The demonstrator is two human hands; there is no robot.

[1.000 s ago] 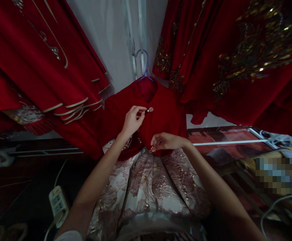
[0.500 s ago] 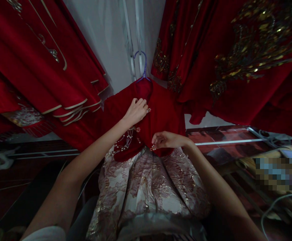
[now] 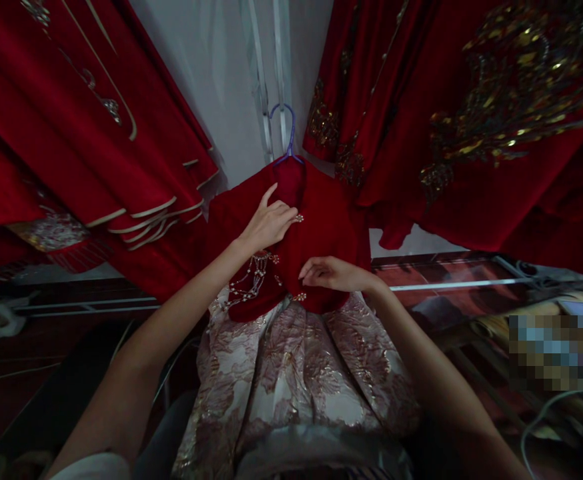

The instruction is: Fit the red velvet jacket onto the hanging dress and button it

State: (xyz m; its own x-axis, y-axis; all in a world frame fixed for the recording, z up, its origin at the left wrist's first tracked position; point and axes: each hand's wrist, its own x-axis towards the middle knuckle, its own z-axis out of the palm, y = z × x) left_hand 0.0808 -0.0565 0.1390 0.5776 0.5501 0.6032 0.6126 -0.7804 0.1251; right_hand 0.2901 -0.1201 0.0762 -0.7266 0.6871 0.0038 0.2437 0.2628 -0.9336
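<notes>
A short red velvet jacket (image 3: 329, 230) hangs on a purple hanger (image 3: 285, 137) against the wall, above a pale brocade skirt (image 3: 291, 373). My left hand (image 3: 267, 223) lies on the jacket's chest beside a small pearl clasp (image 3: 299, 218), fingers curled and forefinger raised toward the collar. My right hand (image 3: 327, 273) rests on the jacket's lower front, fingers bent and loosely apart, just above a second pearl clasp (image 3: 299, 297) at the hem. Strings of beads (image 3: 251, 277) hang from the jacket under my left wrist.
Red embroidered garments (image 3: 91, 127) hang at the left, and more with gold sequins (image 3: 476, 113) hang at the right. A white wall with a metal rail (image 3: 266, 73) stands behind. Cables (image 3: 546, 413) lie at the lower right on a dark floor.
My left hand moved from pinching the upper clasp to lying on the jacket with the forefinger lifted. My right hand let go of the lower clasp and rose slightly.
</notes>
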